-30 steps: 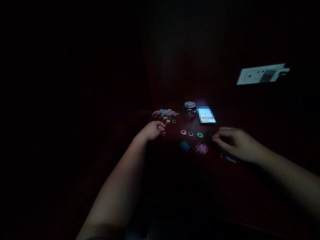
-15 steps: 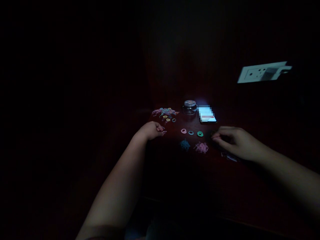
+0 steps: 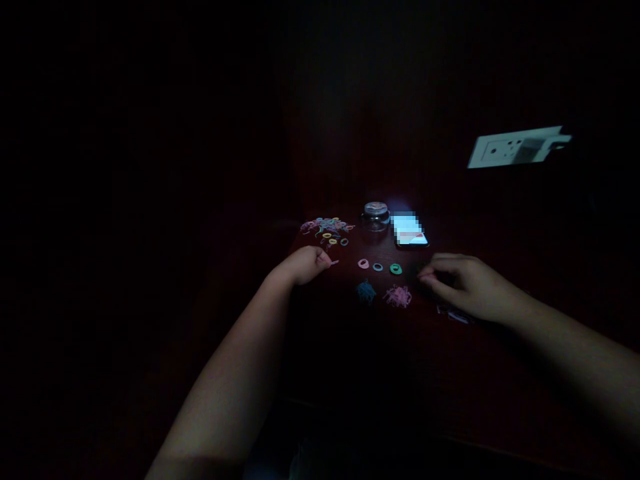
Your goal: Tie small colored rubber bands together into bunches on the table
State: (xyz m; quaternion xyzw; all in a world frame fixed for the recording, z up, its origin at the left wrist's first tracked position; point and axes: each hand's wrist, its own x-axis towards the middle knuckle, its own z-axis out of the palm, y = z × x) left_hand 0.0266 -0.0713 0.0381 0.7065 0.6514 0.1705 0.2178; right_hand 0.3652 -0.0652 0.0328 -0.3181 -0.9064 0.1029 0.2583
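Observation:
My left hand [image 3: 307,265] is closed in a pinch, with a small pink rubber band [image 3: 335,263] poking out from the fingertips. Thumb and fingertips of my right hand [image 3: 457,283] are pressed together; whatever they may hold is lost in the dark. Between the hands lie three rings in a row: a pink ring [image 3: 363,264], a light blue ring [image 3: 378,267] and a green ring [image 3: 396,269]. In front of these sit a pile of dark teal bands [image 3: 367,291] and a pile of pink bands [image 3: 398,296]. Pale purple bands [image 3: 457,316] lie partly beneath my right hand.
A mixed heap of coloured bands [image 3: 327,225] lies beyond my left hand. Farther back stand a lidded clear jar [image 3: 375,217] and a lit phone [image 3: 410,230]. A socket plate [image 3: 517,147] with a plug is on the dark wall at right.
My left hand has turned slightly and shifted a little right, and the pink band shows more plainly at its fingertips. My right hand stays pinched in nearly the same place. The view has shifted slightly.

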